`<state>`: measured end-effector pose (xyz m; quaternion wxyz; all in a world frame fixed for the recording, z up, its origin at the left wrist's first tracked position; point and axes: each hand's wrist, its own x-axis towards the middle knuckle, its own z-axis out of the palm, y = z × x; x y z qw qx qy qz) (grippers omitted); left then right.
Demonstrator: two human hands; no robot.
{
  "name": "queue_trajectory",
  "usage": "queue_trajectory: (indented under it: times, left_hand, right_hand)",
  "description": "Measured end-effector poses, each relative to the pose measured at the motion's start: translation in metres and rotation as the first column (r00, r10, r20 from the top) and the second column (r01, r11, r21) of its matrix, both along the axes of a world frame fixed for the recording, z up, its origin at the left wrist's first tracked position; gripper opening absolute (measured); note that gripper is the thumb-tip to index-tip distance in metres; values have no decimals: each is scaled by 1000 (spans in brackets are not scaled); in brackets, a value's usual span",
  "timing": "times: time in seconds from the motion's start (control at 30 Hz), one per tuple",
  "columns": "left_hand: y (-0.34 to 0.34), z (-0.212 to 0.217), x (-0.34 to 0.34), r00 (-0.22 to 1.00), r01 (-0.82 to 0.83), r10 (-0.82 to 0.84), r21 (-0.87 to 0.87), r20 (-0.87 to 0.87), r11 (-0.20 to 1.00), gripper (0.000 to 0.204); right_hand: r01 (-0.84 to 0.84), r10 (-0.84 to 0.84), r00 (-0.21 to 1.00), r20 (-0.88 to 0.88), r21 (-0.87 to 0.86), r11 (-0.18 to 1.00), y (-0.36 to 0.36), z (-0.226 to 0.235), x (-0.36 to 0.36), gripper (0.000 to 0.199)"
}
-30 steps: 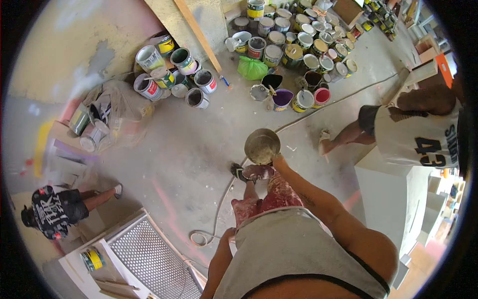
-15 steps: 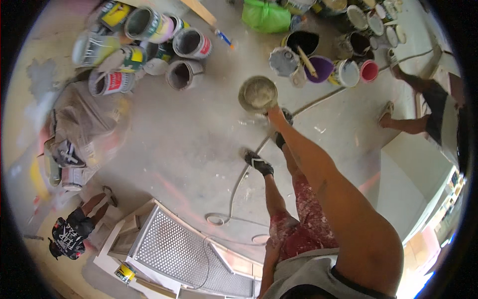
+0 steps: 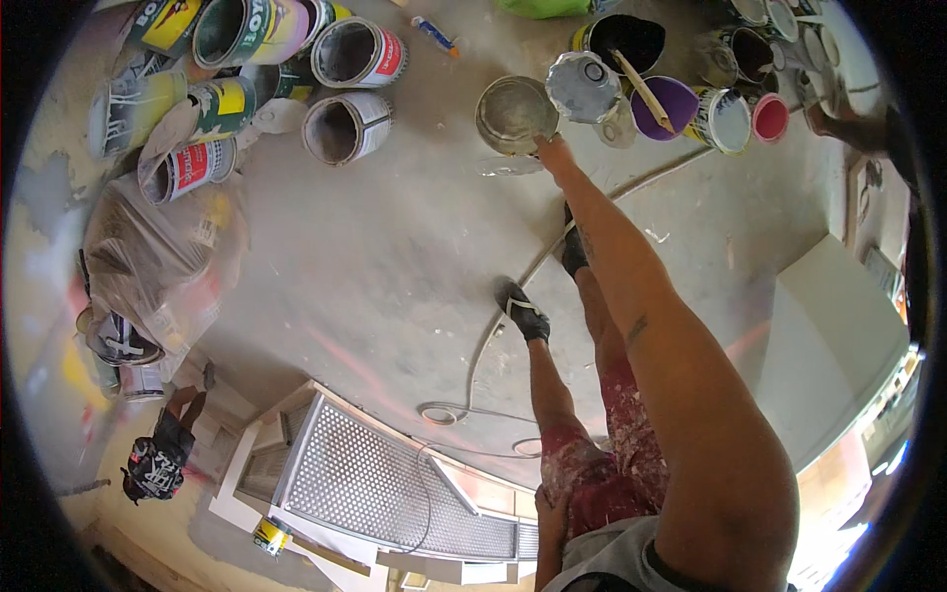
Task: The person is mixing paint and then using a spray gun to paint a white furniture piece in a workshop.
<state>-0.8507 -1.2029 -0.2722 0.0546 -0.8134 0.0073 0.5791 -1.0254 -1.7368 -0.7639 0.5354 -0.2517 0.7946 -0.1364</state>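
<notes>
My right arm reaches out ahead over the floor. My right hand [image 3: 556,156] is closed on the near right edge of a round, grey-stained bucket [image 3: 516,116], whose open mouth and dull inside face me. Just beneath the bucket, a shiny wet patch [image 3: 509,168] shows on the floor. Right beside it is a grey, crusted bucket lid [image 3: 584,87], close to a purple-lined bucket [image 3: 666,109] with a wooden stick [image 3: 643,91] across it. My left hand [image 3: 550,501] hangs low by my paint-spattered red shorts [image 3: 582,469]; its fingers cannot be made out.
Several paint buckets [image 3: 347,128] crowd the far left, some on their sides. A hose [image 3: 533,268] snakes past my sandalled feet. Plastic sheeting [image 3: 168,257] lies left. A perforated metal panel [image 3: 365,474] stands at the lower left, near another person [image 3: 158,459]. A co-worker's leg [image 3: 848,128] shows at right.
My right hand has carried the bucket farther ahead, up beside the crusted lid. My view has shifted, and the co-worker at the right has moved mostly out of it.
</notes>
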Motion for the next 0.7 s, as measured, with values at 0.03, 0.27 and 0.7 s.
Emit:
queue_trajectory:
  times: [0.03, 0.27, 0.7]
  left_hand:
    - [-7, -4, 5, 998, 68, -68, 24, 6, 997, 89]
    - [-21, -7, 56, 960, 269, -276, -133, -39, 954, 79]
    - [-154, -114, 206, -193, 683, -981, -719, -1, -134, 53]
  right_hand:
    - [10, -10, 1000, -4, -3, 1000, 2, -1, -1, 67]
    - [-987, 897, 155, -414, -18, 163, 130, 22, -39, 55]
    - [-566, 600, 778, -189, 205, 799, 573, 411, -123, 42]
